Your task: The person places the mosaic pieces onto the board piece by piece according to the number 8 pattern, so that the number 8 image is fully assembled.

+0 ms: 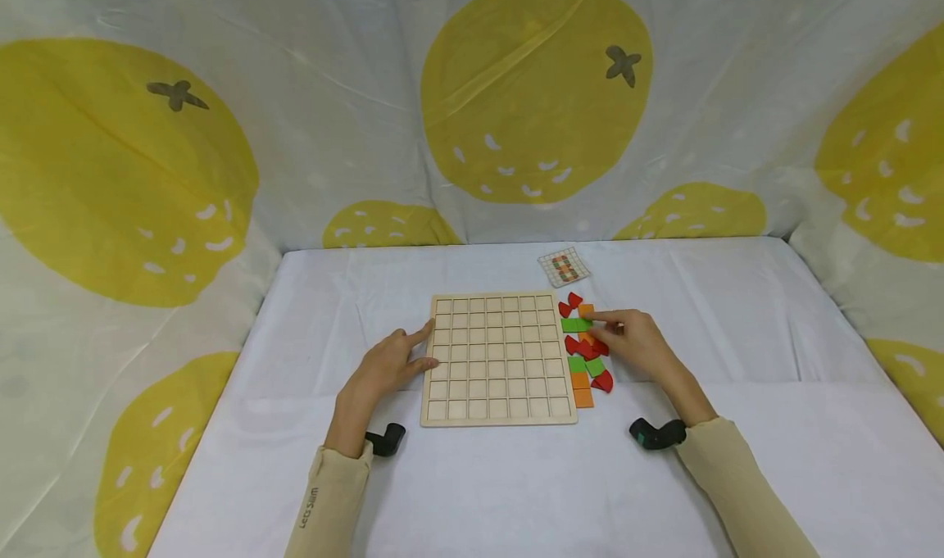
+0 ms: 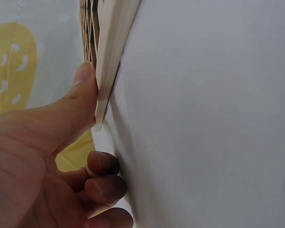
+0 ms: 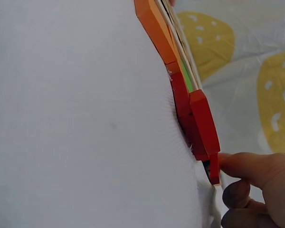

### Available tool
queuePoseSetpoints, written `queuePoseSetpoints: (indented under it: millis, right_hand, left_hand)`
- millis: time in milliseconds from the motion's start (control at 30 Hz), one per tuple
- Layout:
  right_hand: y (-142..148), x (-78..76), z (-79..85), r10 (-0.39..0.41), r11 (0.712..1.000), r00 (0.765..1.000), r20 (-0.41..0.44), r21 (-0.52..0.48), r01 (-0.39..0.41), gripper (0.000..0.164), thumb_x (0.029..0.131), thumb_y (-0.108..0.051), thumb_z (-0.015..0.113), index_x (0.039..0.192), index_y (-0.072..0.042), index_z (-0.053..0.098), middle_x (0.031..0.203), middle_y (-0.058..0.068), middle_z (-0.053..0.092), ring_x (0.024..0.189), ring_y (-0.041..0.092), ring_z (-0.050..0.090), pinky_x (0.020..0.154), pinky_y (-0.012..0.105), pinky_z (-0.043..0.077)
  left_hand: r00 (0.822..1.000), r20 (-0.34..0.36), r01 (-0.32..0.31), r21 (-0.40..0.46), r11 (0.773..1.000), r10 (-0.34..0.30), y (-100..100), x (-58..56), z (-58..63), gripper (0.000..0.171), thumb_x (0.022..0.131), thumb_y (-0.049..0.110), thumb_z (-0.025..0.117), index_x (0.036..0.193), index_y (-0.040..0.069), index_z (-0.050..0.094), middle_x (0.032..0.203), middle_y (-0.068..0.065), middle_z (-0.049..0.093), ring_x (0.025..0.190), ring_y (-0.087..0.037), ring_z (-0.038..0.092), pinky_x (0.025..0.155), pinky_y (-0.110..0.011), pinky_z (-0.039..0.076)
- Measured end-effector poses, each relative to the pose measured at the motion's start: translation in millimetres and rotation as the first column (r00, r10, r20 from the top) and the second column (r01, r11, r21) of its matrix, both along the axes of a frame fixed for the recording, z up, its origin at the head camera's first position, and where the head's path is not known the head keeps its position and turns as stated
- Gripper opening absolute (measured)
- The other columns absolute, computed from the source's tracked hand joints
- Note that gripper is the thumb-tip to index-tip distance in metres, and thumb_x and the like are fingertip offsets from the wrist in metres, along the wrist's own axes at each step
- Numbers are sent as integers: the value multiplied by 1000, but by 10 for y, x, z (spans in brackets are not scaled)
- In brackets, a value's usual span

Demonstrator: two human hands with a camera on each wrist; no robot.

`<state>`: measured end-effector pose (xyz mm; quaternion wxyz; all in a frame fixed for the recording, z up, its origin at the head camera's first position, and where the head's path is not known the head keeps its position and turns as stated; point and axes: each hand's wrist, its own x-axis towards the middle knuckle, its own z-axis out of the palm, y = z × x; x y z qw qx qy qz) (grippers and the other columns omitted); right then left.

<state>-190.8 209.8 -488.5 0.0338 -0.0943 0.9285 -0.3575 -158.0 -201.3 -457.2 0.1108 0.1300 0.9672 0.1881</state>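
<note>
The left hand lies at the left edge of a wooden grid board, index finger and thumb stretched apart and touching its rim; its other fingers curl loosely below, clear of the wood. The right hand is just beyond the board's right edge, index finger and thumb reaching left with a gap between them, over an orange square tile and the green square tiles; whether it grips one, I cannot tell.

The board lies flat between the hands, its cells bare. Along its right side run red round-edged pieces, some overlapping below the right hand, with two more orange squares nearest the person. Beyond the board's far right corner lies a pattern card. A white cloth covers the table; behind hangs fabric printed with yellow fruit.
</note>
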Motion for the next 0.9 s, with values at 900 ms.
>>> queuePoseSetpoints:
  millis: [900]
  right_hand:
    - [43,-123,-25,-39,999,999,13,-16,39,33,100,-18,70,132,-12,73,78,7,56,79,22,51,62,25,39]
  left_hand:
    - [998,36,-50,14,999,49,24,-2,8,72,96,34,73,158,15,42,97,-18,61,73,-20,42,70,-35,42]
